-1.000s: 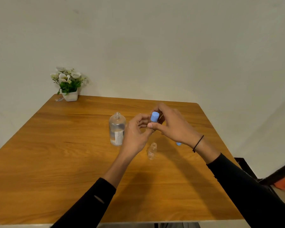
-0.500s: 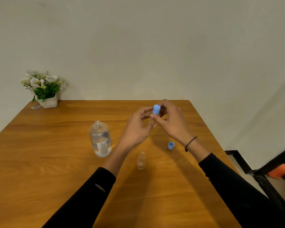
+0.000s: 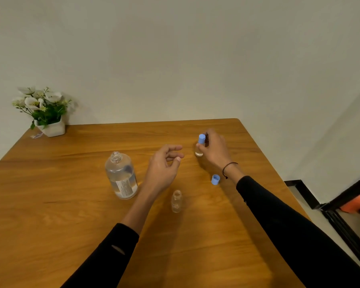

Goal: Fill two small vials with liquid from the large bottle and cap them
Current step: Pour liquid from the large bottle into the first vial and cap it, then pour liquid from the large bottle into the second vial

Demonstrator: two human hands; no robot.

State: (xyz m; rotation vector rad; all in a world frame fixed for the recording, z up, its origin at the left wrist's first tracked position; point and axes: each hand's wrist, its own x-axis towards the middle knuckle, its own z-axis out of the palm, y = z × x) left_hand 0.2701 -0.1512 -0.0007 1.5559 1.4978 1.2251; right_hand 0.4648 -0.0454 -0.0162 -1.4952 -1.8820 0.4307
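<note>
Head: right hand [image 3: 213,149] grips capped vial [image 3: 200,147], liquid inside; left hand [image 3: 164,165] loose; second vial [image 3: 176,201] uncapped.

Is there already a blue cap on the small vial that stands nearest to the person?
No, the near vial stands with its mouth open, and the loose blue cap lies apart on the table.

Plain pale wall [image 3: 175,48]; wooden table [image 3: 50,204]; potted white flowers [image 3: 44,109] at far-left corner.

Bare bench near and left; clutter in the middle.
You have open wood across the near bench [image 3: 50,235]; mid-bench, the large bottle [image 3: 121,175], open vial [image 3: 176,201] and loose cap [image 3: 215,179] stand apart, with gaps between; flower pot [image 3: 51,126] blocks the far-left corner.
</note>
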